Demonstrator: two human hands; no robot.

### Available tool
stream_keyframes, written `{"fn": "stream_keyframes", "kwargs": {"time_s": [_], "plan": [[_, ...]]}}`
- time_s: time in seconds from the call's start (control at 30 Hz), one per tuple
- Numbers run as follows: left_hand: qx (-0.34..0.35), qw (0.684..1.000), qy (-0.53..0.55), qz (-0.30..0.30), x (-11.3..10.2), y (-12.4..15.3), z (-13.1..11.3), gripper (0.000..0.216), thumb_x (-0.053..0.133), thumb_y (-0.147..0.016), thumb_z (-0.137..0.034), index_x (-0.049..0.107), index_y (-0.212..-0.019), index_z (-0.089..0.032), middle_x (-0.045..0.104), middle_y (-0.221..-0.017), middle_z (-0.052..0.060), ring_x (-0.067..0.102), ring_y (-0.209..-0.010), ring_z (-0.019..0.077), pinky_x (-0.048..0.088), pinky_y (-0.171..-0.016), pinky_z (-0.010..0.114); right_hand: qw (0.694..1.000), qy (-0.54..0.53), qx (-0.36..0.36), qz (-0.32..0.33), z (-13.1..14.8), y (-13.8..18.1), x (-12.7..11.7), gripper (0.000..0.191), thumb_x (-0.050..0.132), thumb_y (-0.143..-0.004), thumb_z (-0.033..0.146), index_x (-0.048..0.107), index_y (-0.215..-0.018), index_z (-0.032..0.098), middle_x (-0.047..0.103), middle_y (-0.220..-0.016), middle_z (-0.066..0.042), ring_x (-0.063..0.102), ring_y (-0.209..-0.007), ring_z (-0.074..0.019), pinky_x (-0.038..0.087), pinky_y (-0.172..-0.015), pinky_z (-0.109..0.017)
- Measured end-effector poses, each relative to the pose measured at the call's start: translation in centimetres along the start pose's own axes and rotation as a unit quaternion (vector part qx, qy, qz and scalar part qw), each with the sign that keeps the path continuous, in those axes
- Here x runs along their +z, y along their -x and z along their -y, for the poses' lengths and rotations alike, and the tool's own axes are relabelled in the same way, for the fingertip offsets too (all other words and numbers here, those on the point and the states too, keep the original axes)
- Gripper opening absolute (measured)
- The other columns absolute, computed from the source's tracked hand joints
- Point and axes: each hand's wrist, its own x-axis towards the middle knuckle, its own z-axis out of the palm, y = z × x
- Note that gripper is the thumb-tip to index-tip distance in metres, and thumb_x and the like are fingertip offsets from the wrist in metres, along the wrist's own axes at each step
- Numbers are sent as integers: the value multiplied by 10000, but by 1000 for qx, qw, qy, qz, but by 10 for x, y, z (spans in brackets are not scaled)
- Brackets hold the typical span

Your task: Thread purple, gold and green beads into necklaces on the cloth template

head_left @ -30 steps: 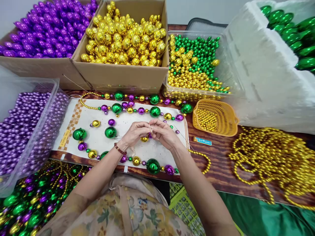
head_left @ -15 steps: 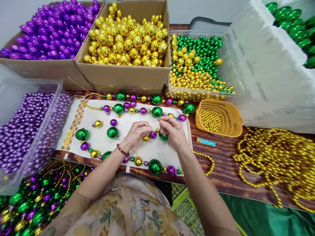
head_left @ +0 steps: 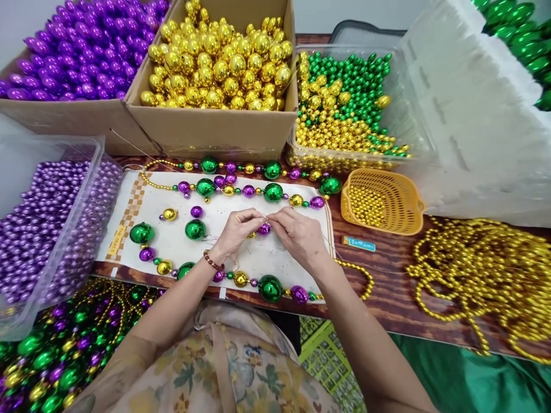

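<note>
Above the white mat (head_left: 172, 198), my left hand (head_left: 237, 230) and my right hand (head_left: 298, 234) meet fingertip to fingertip. Both are closed in a pinch on a thin string (head_left: 265, 217), hard to see between them. A purple bead (head_left: 264, 229) shows just under the fingertips, with a gold bead partly hidden beside my left hand. Along the mat's near edge lies a strand of mixed beads, including a large green bead (head_left: 270, 288); my left forearm covers part of it. A loose green bead (head_left: 195, 229) and a loose purple bead (head_left: 197, 211) rest left of my hands.
Behind the mat stand boxes of purple beads (head_left: 94, 51) and gold beads (head_left: 221, 69), plus a clear tub (head_left: 357, 158) of green and gold ones. To the right are an orange basket (head_left: 407, 203) and a gold bead chain heap (head_left: 482, 275). Purple beads fill a left tub (head_left: 97, 172).
My hands have come together, closing the small gap between their fingertips. My right hand has turned and now covers the green bead beneath it. The view has shifted slightly.
</note>
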Motion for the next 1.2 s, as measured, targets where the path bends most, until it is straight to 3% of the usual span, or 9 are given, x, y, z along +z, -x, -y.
{"fn": "stream_keyframes", "kwargs": {"time_s": [0.17, 0.33, 0.43, 0.5, 0.57, 0.7, 0.77, 0.97, 1.2], "plan": [[36, 994, -99, -9, 2, 2, -10, 194, 677, -799, -332, 699, -735, -151, 573, -695, -5, 450, -623, 96, 356, -611, 244, 994, 90, 9, 65, 7, -6, -7, 268, 475, -1009, 281, 729, -956, 210, 695, -866, -74, 595, -674, -170, 202, -503, -298], [77, 977, -198, 29, 0, 1, -16, 173, 621, -808, -278, 700, -716, -154, 557, -687, -3, 487, -648, 110, 359, -641, 251, 985, 129, 8, 113, 13, -13, -10, 249, 489, -981, 231, 705, -870, 175, 678, -825, -87, 572, -638, -163, 144, -502, -312], [68, 976, -206, 30, -2, 0, -16, 175, 626, -796, -284, 684, -695, -153, 559, -669, -4, 476, -643, 111, 352, -637, 249, 995, 65, 18, 71, 11, -13, -2, 192, 525, -912, 183, 669, -786, 180, 659, -777, -74, 564, -642, -161, 173, -507, -301], [40, 986, -164, 12, -2, -1, -15, 204, 649, -790, -326, 667, -691, -149, 563, -652, -6, 452, -620, 105, 342, -611, 245, 998, -49, 44, 3, 9, -10, 8, 161, 541, -869, 184, 650, -751, 190, 650, -754, -60, 568, -659, -162, 260, -522, -281], [7, 995, -99, -4, 0, -1, -12, 258, 682, -780, -390, 666, -707, -143, 549, -618, -13, 416, -583, 94, 317, -572, 240, 967, -225, 102, -69, 7, -7, 21, 137, 550, -851, 225, 644, -753, 201, 641, -715, -39, 560, -630, -152, 344, -536, -268], [-30, 999, -7, -14, 3, -1, -11, 342, 748, -728, -466, 681, -732, -131, 526, -575, -24, 392, -543, 77, 292, -534, 231, 796, -544, 245, -99, 8, -3, 41, 165, 628, -816, 371, 635, -786, 209, 620, -603, 5, 492, -462, -119, 340, -411, -232], [-23, 1000, -9, -16, 4, 0, -14, 345, 760, -715, -465, 676, -712, -130, 544, -580, -20, 411, -548, 75, 311, -540, 227, 749, -604, 260, -87, 9, -3, 44, 216, 691, -774, 411, 640, -780, 201, 637, -600, 7, 500, -443, -111, 337, -380, -216], [2, 998, -57, 2, 5, 0, -22, 336, 750, -732, -461, 699, -717, -129, 640, -651, 16, 467, -584, 89, 358, -570, 231, 755, -601, 242, -97, 6, -5, 36, 256, 763, -736, 405, 651, -755, 176, 626, -549, 22, 464, -401, -75, 317, -366, -180], [19, 998, -59, 3, 8, 1, -14, 343, 695, -812, -466, 672, -735, -132, 503, -570, -31, 358, -522, 67, 277, -512, 217, 665, -643, 296, -237, 8, -18, 37, 207, 726, -679, 317, 566, -677, 187, 511, -484, 77, 417, -384, -45, 235, -355, -143]]}}
